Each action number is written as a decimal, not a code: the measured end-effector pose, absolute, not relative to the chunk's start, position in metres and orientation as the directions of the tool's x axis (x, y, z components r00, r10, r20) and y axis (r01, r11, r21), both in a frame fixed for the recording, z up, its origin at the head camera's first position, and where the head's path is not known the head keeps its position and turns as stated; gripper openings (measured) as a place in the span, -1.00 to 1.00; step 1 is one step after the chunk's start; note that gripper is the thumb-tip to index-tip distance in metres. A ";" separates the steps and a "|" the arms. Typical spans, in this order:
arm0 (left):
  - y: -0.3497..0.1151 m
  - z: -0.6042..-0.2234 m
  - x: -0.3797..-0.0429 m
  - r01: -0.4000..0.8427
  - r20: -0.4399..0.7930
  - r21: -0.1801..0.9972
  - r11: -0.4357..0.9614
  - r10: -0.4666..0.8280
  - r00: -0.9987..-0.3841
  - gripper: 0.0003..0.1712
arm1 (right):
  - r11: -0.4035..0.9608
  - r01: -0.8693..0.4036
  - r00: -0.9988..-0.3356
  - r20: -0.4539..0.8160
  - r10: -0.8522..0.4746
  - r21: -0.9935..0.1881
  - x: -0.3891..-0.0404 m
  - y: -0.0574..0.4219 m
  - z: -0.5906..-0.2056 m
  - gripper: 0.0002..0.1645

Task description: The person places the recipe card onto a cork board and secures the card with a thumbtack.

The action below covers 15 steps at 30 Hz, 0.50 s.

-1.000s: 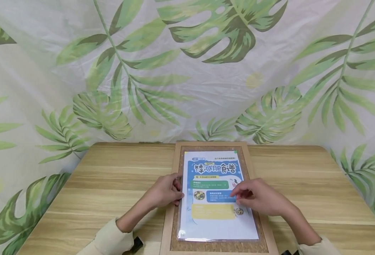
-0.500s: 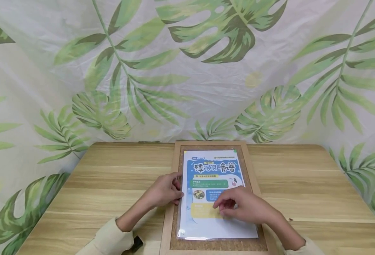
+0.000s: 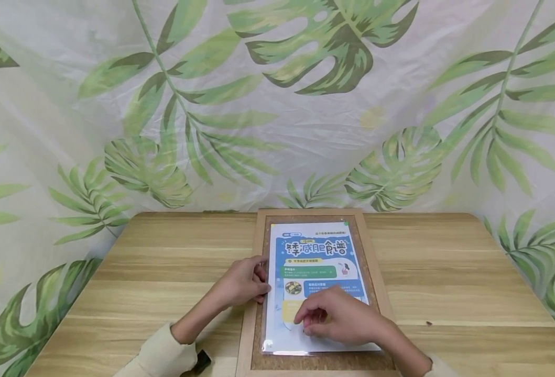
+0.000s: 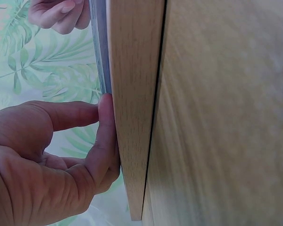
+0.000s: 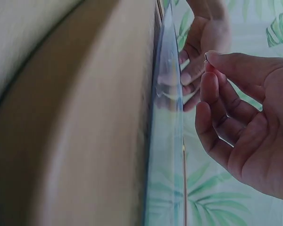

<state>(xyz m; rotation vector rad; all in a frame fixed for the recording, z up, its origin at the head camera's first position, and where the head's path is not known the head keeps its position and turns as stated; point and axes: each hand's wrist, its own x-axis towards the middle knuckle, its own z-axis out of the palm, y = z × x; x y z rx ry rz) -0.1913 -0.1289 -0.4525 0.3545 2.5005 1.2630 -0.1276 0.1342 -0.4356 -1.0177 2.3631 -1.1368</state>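
A glossy poster sheet [image 3: 324,335] with a clear plastic edge lies on a wood-framed cork board [image 3: 277,362]. Blue, green and yellow panels are printed on it. My left hand [image 3: 241,281] holds the sheet at its left edge, thumb tip right at the plastic; the left wrist view has these fingertips against the board's wooden frame [image 4: 134,94]. Over the lower part of the sheet, my right hand [image 3: 340,317] pinches a tiny pin-like thing [image 5: 206,57] between thumb and forefinger. Mostly hidden by the fingertips, only a thin dark bit of it shows.
A green tack [image 3: 346,223] and a yellow tack [image 3: 273,225] sit at the sheet's top corners. The board lies on a wooden table [image 3: 187,251]. Behind rises a leaf-patterned cloth [image 3: 239,157]. A black object [image 3: 203,361] shows by the left sleeve.
My right hand has moved left and down across the sheet, from its right edge to over its lower part. My left hand keeps its place at the left edge.
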 end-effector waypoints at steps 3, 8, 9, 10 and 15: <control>-0.129 -0.453 -0.191 0.080 -0.163 0.814 0.575 0.359 -0.919 -0.19 | 0.429 -0.461 -0.688 0.007 -0.726 -0.777 -0.127 0.126 -0.437 -0.86; -0.130 -0.452 -0.190 0.075 -0.161 0.822 0.565 0.356 -0.920 -0.18 | 0.432 -0.483 -0.686 0.023 -0.727 -0.761 -0.127 0.113 -0.441 -0.87; -0.130 -0.452 -0.190 0.075 -0.161 0.822 0.565 0.356 -0.921 -0.18 | 0.432 -0.487 -0.686 0.026 -0.728 -0.759 -0.126 0.110 -0.441 -0.87; -0.130 -0.452 -0.190 0.075 -0.160 0.822 0.564 0.356 -0.921 -0.17 | 0.432 -0.490 -0.685 0.029 -0.728 -0.757 -0.126 0.108 -0.442 -0.87; -0.131 -0.452 -0.191 0.079 -0.158 0.821 0.566 0.358 -0.920 -0.15 | 0.434 -0.522 -0.673 0.042 -0.738 -0.734 -0.125 0.095 -0.442 -0.88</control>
